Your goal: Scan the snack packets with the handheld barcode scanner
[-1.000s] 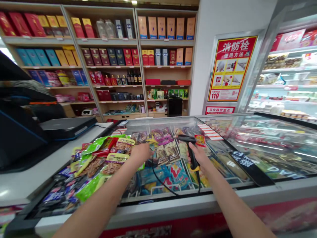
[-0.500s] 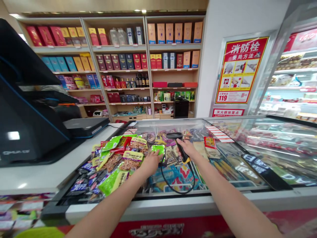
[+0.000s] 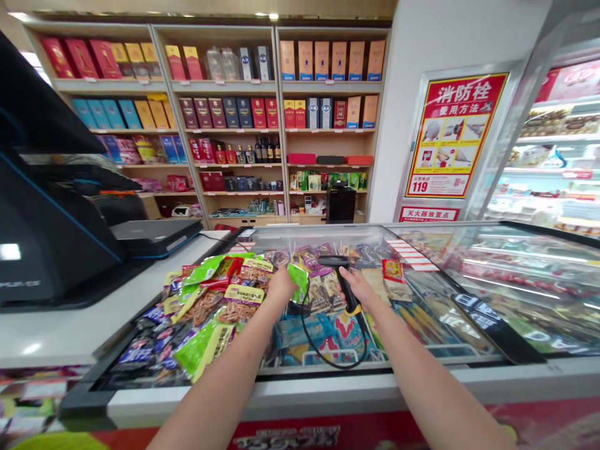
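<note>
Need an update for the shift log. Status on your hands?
Left hand touching green foil snack packet. Right hand gripping black pistol-grip barcode scanner. Black scanner cable looping below the hands.

chest freezer (image 3: 300,392) open front section: room above snack packets (image 3: 206,319) | mid: left hand (image 3: 281,287) with green snack packet (image 3: 298,281), right hand (image 3: 359,289) with barcode scanner (image 3: 344,281), narrow gap, scanner cord (image 3: 323,356) looping below | right: glass lid (image 3: 469,275) blocks | left: checkout counter (image 3: 60,331) edge

A single camera was worn on the person's head and was tilted forward and down, so that the chest freezer (image 3: 300,395) was seen close up, the left hand (image 3: 281,287) and right hand (image 3: 360,289) near, and the wall shelves (image 3: 225,82) beyond.
</note>
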{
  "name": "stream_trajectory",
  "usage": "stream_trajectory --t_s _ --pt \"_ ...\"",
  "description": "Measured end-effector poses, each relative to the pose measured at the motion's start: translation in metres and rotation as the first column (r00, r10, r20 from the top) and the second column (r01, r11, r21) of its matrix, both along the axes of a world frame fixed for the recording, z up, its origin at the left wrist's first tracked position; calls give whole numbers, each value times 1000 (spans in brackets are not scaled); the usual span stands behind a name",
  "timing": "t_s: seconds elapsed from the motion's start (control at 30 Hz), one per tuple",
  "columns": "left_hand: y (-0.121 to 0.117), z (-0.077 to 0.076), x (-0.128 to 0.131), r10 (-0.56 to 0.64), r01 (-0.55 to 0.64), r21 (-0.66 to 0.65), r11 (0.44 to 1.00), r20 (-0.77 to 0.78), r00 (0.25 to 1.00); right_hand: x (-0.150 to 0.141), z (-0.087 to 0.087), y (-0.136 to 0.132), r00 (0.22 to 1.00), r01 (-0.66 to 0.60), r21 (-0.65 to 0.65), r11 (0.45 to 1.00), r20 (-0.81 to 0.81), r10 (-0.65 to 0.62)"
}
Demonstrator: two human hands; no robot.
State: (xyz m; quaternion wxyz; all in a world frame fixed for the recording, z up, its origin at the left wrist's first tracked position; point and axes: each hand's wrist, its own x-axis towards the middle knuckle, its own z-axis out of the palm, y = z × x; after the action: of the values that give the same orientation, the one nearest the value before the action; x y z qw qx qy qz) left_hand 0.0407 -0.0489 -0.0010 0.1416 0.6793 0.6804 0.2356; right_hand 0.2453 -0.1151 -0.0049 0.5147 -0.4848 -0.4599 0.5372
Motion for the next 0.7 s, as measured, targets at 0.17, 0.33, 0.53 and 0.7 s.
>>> stream_trajectory --t_s 0.17,0.33,0.53,0.7 --pt "31 0 -17 -68 12 113 994 502 862 -2 -3 1 996 -91 28 995 7 91" --pt "59 -5 -9 -130 -53 216 975 744 655 -3 -4 -3 975 -223 65 973 15 222" --pt "67 -10 -2 -143 -82 282 956 692 707 0 -5 -6 934 -301 118 946 237 268" --pt "65 -12 0 -196 -9 310 951 624 757 0 -6 -9 901 -325 109 939 337 273"
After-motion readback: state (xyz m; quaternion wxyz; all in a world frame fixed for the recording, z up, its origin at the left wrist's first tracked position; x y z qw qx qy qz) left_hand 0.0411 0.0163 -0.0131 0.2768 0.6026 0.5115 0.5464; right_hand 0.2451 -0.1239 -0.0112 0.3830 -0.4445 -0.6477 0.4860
